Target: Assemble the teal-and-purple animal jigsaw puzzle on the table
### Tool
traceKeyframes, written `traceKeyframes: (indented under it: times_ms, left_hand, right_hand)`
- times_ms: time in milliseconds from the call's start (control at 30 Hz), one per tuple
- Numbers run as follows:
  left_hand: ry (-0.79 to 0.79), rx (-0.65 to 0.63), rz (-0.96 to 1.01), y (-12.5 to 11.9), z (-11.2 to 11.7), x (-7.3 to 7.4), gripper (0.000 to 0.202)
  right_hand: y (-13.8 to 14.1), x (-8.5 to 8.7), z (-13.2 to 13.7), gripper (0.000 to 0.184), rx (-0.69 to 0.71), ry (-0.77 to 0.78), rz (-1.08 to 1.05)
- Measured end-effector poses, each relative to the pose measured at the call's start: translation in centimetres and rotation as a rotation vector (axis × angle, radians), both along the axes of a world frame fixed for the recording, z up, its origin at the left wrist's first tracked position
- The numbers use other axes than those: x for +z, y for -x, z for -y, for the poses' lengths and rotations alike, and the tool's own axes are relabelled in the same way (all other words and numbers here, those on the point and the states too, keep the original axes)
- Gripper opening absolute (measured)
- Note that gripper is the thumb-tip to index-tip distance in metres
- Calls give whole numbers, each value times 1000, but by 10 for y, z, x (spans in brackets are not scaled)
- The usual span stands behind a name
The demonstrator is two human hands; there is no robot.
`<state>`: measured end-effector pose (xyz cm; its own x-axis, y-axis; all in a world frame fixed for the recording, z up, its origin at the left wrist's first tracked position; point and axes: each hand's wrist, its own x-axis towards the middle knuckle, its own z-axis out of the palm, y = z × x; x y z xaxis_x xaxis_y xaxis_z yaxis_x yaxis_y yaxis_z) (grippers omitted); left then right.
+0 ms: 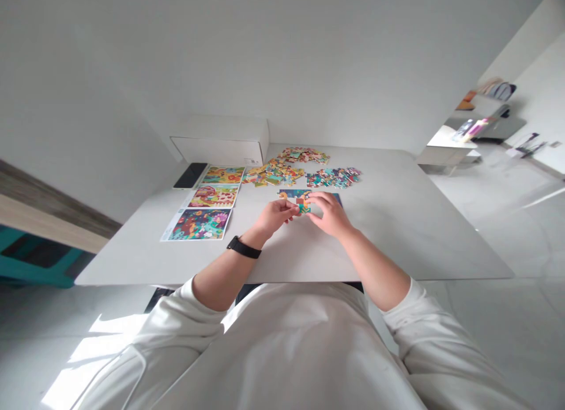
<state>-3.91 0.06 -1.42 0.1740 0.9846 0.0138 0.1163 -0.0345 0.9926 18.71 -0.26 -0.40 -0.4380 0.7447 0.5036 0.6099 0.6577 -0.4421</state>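
Together, the left hand (pixel 274 216) and right hand (pixel 330 215) pinch a jigsaw piece (pixel 302 205) between them.

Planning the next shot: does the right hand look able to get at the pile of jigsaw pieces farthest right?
Likely yes: the right hand sits close to that pile, with only the flat, part-built puzzle between them.

Looks like a home, prob. a living/dining rm. Big white table (pixel 388 233) w/ puzzle pieces (pixel 273 175), a phone (pixel 190 175) & a white box (pixel 220 140) on it. Pale tile floor (pixel 507 245) w/ a sun patch (pixel 95 351). Teal furniture (pixel 30 260) by the wall on the left side, small white side table (pixel 445 154) & household odds and ends (pixel 485 92) across the rm.
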Motion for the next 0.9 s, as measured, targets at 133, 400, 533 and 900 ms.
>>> traceKeyframes:
  times_ms: [133,400,533,900]
  left_hand:
    - [10,-25,-9,5,-1,1,54]
    - [-119,199,78,39,-14,7,54]
    - [-88,179,92,40,-13,10,53]
    - [-378,-47,-523,32,1,10,29]
  right_hand:
    - [-10,1,-9,28,20,21,2]
    - [-84,14,-35,30,-255,56,-250]
    - [-72,9,-27,26,-102,106,-144]
    - [0,-9,2,24,273,196,203]
